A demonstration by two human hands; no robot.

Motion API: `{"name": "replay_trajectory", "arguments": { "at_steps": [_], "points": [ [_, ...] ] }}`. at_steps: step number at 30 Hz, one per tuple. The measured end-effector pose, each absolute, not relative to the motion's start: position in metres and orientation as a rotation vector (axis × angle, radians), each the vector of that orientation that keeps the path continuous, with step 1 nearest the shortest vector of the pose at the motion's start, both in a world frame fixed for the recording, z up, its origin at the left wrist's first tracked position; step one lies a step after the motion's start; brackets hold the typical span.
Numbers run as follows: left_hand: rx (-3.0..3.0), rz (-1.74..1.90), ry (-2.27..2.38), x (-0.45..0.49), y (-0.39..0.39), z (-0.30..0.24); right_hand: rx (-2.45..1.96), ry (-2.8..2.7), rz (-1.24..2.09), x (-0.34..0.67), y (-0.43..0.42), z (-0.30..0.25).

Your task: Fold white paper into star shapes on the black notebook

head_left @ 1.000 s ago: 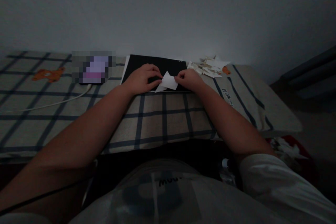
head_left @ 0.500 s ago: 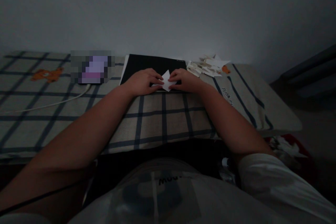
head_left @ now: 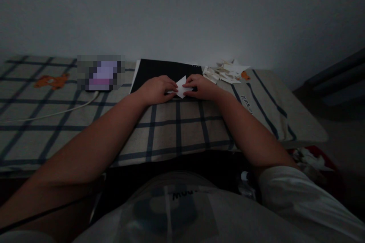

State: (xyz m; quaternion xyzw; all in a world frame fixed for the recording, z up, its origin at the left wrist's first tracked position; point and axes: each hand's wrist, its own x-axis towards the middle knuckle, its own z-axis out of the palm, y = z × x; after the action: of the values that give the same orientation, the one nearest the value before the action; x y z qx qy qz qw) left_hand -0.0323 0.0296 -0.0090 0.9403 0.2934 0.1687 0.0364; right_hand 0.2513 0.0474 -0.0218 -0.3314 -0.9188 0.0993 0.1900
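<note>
Between my hands is a small piece of folded white paper (head_left: 181, 87), with a pointed top and pointed lower end. My left hand (head_left: 159, 89) pinches its left side between thumb and fingers. From the right, my right hand (head_left: 202, 86) grips the opposite side in the same way. Both hands rest over the front edge of a black notebook or folder (head_left: 159, 69) with white sheets under it. The fingers cover the paper's side parts, so its full shape is hidden.
A checked cloth (head_left: 168, 133) covers the table. To the left lie a blurred phone (head_left: 102, 76) on a white cable (head_left: 68, 111) and an orange figure (head_left: 51, 81). Paper scraps (head_left: 225, 72) are piled at right. Below right, a red bin (head_left: 327, 163) holds crumpled paper; a bottle (head_left: 245, 186) stands nearby.
The paper's top point has shifted slightly right and its outline has tilted a little. Both hands keep their grip and have barely moved.
</note>
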Motion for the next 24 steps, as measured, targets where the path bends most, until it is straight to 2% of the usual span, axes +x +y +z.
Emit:
{"name": "replay_trajectory", "arguments": {
  "at_steps": [9, 24],
  "points": [
    [2.905, 0.523, 0.905, -0.036, 0.033, -0.012, -0.873, -2.595, 0.338, 0.259, 0.049, -0.016],
    [2.88, 0.586, 0.93, -0.036, 0.035, -0.011, -1.019, -2.614, 0.311, 0.263, 0.042, -0.004]
  ]
}}
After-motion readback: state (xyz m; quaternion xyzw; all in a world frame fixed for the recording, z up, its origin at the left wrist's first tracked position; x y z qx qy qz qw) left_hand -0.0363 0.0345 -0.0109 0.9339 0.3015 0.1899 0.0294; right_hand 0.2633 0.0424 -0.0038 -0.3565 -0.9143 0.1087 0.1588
